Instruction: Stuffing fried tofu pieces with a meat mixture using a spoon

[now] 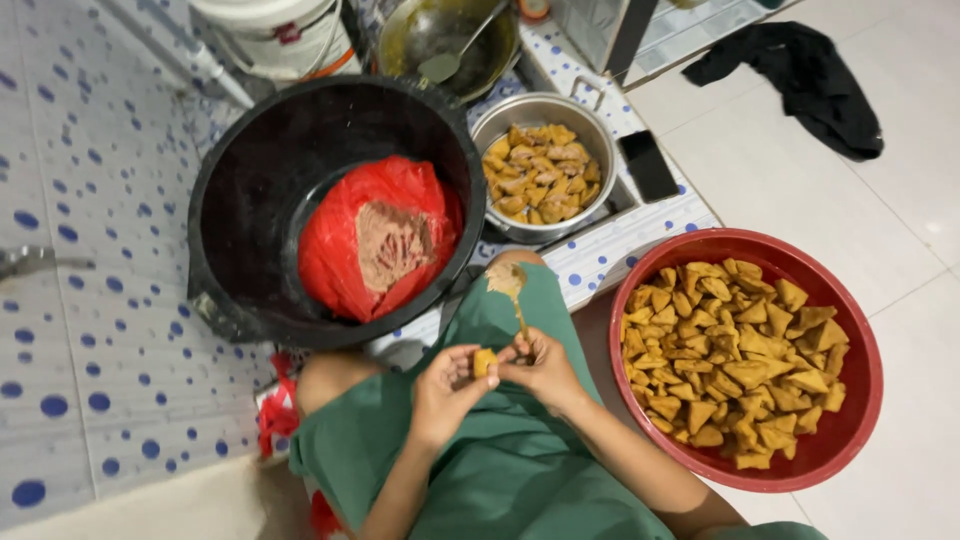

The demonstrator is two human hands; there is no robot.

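My left hand (pixel 443 388) holds a small golden tofu puff (pixel 484 361) over my lap. My right hand (pixel 545 366) grips a spoon (pixel 510 292) whose bowl carries brown filling and points away from me. A black bucket (pixel 225 190) ahead of me holds a red plastic bag (pixel 335 250) with brown paste (pixel 392 243) in it. To my right a red basin (pixel 845 440) is heaped with triangular golden puffs (pixel 735 360). A metal pot (pixel 592 125) behind holds more puffs (pixel 535 175).
A dark phone (pixel 649 165) lies beside the metal pot. A wok with a ladle (pixel 445 40) and a white bucket (pixel 275 30) stand at the back. A black cloth (pixel 810 80) lies on the white tiles. Blue-dotted tiles (pixel 90 300) cover the left.
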